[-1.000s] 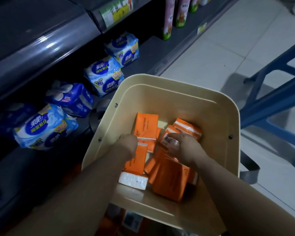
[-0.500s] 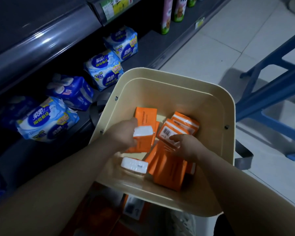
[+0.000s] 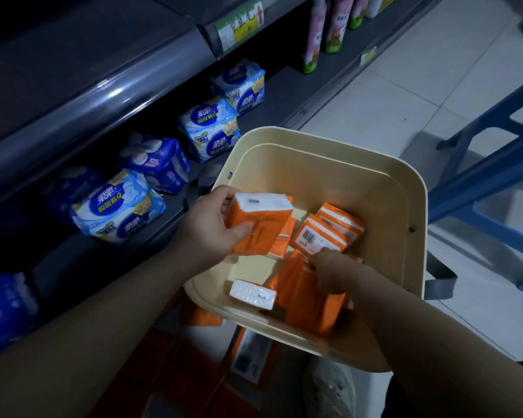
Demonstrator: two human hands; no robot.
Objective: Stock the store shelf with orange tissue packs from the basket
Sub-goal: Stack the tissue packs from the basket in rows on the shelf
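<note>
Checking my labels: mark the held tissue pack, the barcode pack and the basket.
held tissue pack [image 3: 266, 233]: head view, orange front face.
barcode pack [image 3: 311, 235]: head view, on the printed barcode.
basket [image 3: 329, 176]: head view, bare inner far wall.

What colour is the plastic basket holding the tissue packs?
Cream-beige all over; the plain rounded plastic basket shows best in the head view.

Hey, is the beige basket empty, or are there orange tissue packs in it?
Not empty. Several orange tissue packs lie inside the basket; the left hand grips another pack.
</note>
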